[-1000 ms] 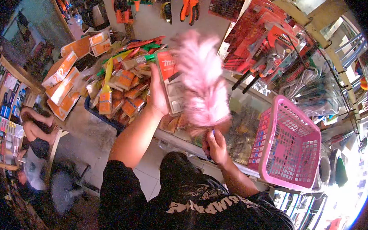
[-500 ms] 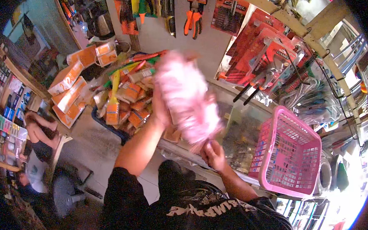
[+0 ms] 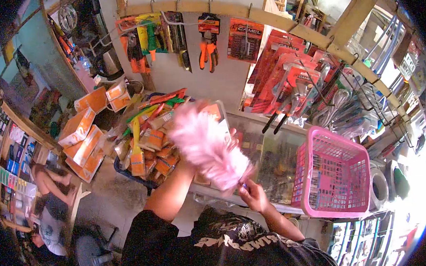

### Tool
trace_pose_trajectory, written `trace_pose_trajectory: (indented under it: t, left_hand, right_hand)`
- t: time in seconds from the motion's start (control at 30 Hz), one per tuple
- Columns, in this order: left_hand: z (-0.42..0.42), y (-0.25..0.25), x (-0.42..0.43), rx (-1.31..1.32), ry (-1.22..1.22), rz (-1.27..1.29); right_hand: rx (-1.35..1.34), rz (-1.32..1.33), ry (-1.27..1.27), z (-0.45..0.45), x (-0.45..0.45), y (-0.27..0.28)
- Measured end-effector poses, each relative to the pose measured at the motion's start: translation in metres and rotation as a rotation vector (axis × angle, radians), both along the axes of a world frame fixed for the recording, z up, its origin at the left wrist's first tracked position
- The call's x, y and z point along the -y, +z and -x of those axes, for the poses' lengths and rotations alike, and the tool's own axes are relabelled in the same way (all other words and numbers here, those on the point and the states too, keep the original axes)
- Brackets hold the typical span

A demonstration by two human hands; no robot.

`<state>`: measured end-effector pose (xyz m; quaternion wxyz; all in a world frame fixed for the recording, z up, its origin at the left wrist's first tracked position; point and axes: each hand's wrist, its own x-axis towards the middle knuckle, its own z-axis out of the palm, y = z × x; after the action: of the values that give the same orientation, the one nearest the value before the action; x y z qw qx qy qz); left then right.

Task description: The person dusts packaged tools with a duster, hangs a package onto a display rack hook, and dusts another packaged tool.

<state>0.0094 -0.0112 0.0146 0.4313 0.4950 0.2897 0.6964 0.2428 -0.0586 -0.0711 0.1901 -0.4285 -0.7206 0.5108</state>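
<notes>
My right hand (image 3: 254, 197) is closed around the handle end of a fluffy pink duster (image 3: 209, 145), whose blurred head slants up and left. Behind the duster is my left hand (image 3: 188, 170), mostly covered by it. A flat pack with an orange and white card (image 3: 217, 114) and a rounded clear edge sticks out above the duster; my left hand holds it, with fingertips showing at its right side. The duster's head lies across the front of this pack.
A dark blue basket (image 3: 137, 178) of orange-labelled packs stands left, beside orange and white boxes (image 3: 78, 126). A pink plastic basket (image 3: 308, 195) sits on the glass counter (image 3: 273, 166) at right. Carded pliers (image 3: 209, 48) and other tools hang ahead. A person (image 3: 52, 216) is at far left.
The duster has swung down and to the left, and more of the orange and white pack shows behind it. My view has tilted up, showing more of the hanging rail.
</notes>
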Motion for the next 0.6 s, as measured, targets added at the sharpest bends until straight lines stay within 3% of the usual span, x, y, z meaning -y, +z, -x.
trace_pose_trajectory:
  t: [0.1, 0.17, 0.23, 0.33, 0.4, 0.43, 0.5, 0.57, 0.6]
  left_hand:
    - [-0.002, 0.001, 0.004, 0.521, -0.367, 0.067]
    - [0.007, -0.019, 0.001, 0.672, -0.494, 0.228]
    - [0.001, -0.005, 0.003, 0.667, -0.578, 0.088]
    - [-0.001, -0.009, -0.004, 0.612, -0.554, 0.178]
    - [-0.001, 0.003, 0.008, 0.778, -0.607, 0.239]
    - [0.004, -0.016, 0.000, 0.819, -0.630, 0.200]
    - [-0.002, -0.003, 0.005, 0.767, -0.638, 0.224]
    - [0.001, -0.036, -0.012, 0.760, -0.857, 0.338]
    - [0.000, -0.020, -0.005, 0.743, -0.703, 0.238]
  right_hand:
    - [-0.309, 0.139, -0.193, 0.009, 0.010, 0.019]
    - [-0.291, 0.168, -0.194, 0.004, 0.011, 0.008]
    - [-0.234, 0.162, -0.149, 0.005, 0.016, 0.008]
    - [-0.311, 0.240, -0.198, 0.008, 0.025, 0.013]
    - [-0.333, 0.237, -0.270, 0.012, 0.029, 0.012]
    - [-0.340, 0.244, -0.281, 0.012, 0.030, 0.009]
    - [-0.353, 0.199, -0.239, 0.012, 0.035, 0.004]
    - [-0.350, 0.085, -0.134, 0.008, 0.034, 0.002]
    - [-0.294, 0.199, -0.184, 0.007, 0.036, 0.014]
